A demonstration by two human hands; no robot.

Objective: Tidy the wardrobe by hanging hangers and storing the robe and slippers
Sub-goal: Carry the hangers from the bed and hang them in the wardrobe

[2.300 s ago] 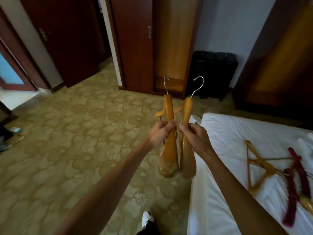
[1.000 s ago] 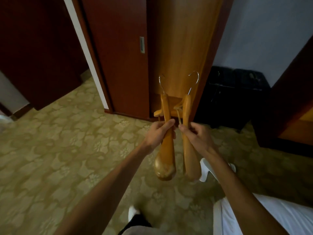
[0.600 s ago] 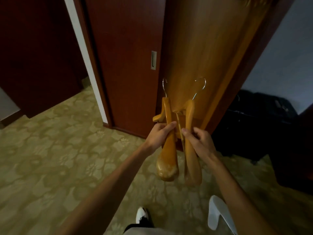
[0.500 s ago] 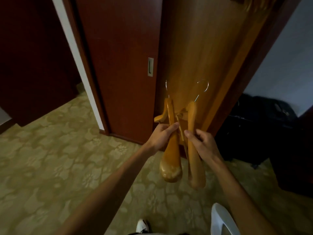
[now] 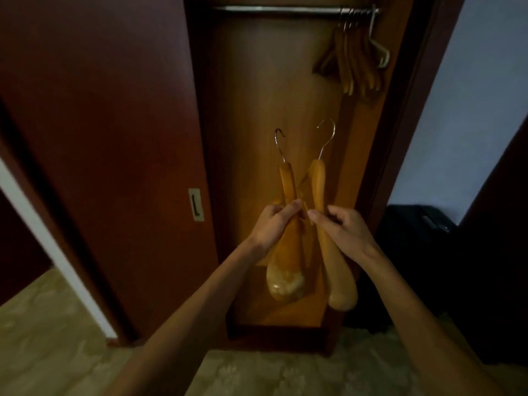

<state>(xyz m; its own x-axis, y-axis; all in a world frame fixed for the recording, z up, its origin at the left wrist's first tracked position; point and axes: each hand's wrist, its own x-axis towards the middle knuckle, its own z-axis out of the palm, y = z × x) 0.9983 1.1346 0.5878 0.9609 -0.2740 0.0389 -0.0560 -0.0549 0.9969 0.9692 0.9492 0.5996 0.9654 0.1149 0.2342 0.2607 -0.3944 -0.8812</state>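
I stand in front of the open wardrobe. My left hand grips a wooden hanger by its arm, steel hook pointing up. My right hand pinches a second wooden hanger beside it, hook up as well. Both hangers are held upright and close together, well below the metal rail at the top of the wardrobe. Several wooden hangers hang bunched at the rail's right end. No robe or slippers are in view.
The dark red sliding door with a metal pull covers the wardrobe's left half. A black suitcase stands against the wall to the right. Patterned carpet lies underfoot.
I have walked from the bedside up to the wardrobe and my view has tilted up, so the rail and hung hangers now show. Both hands keep the same hold on the hangers.
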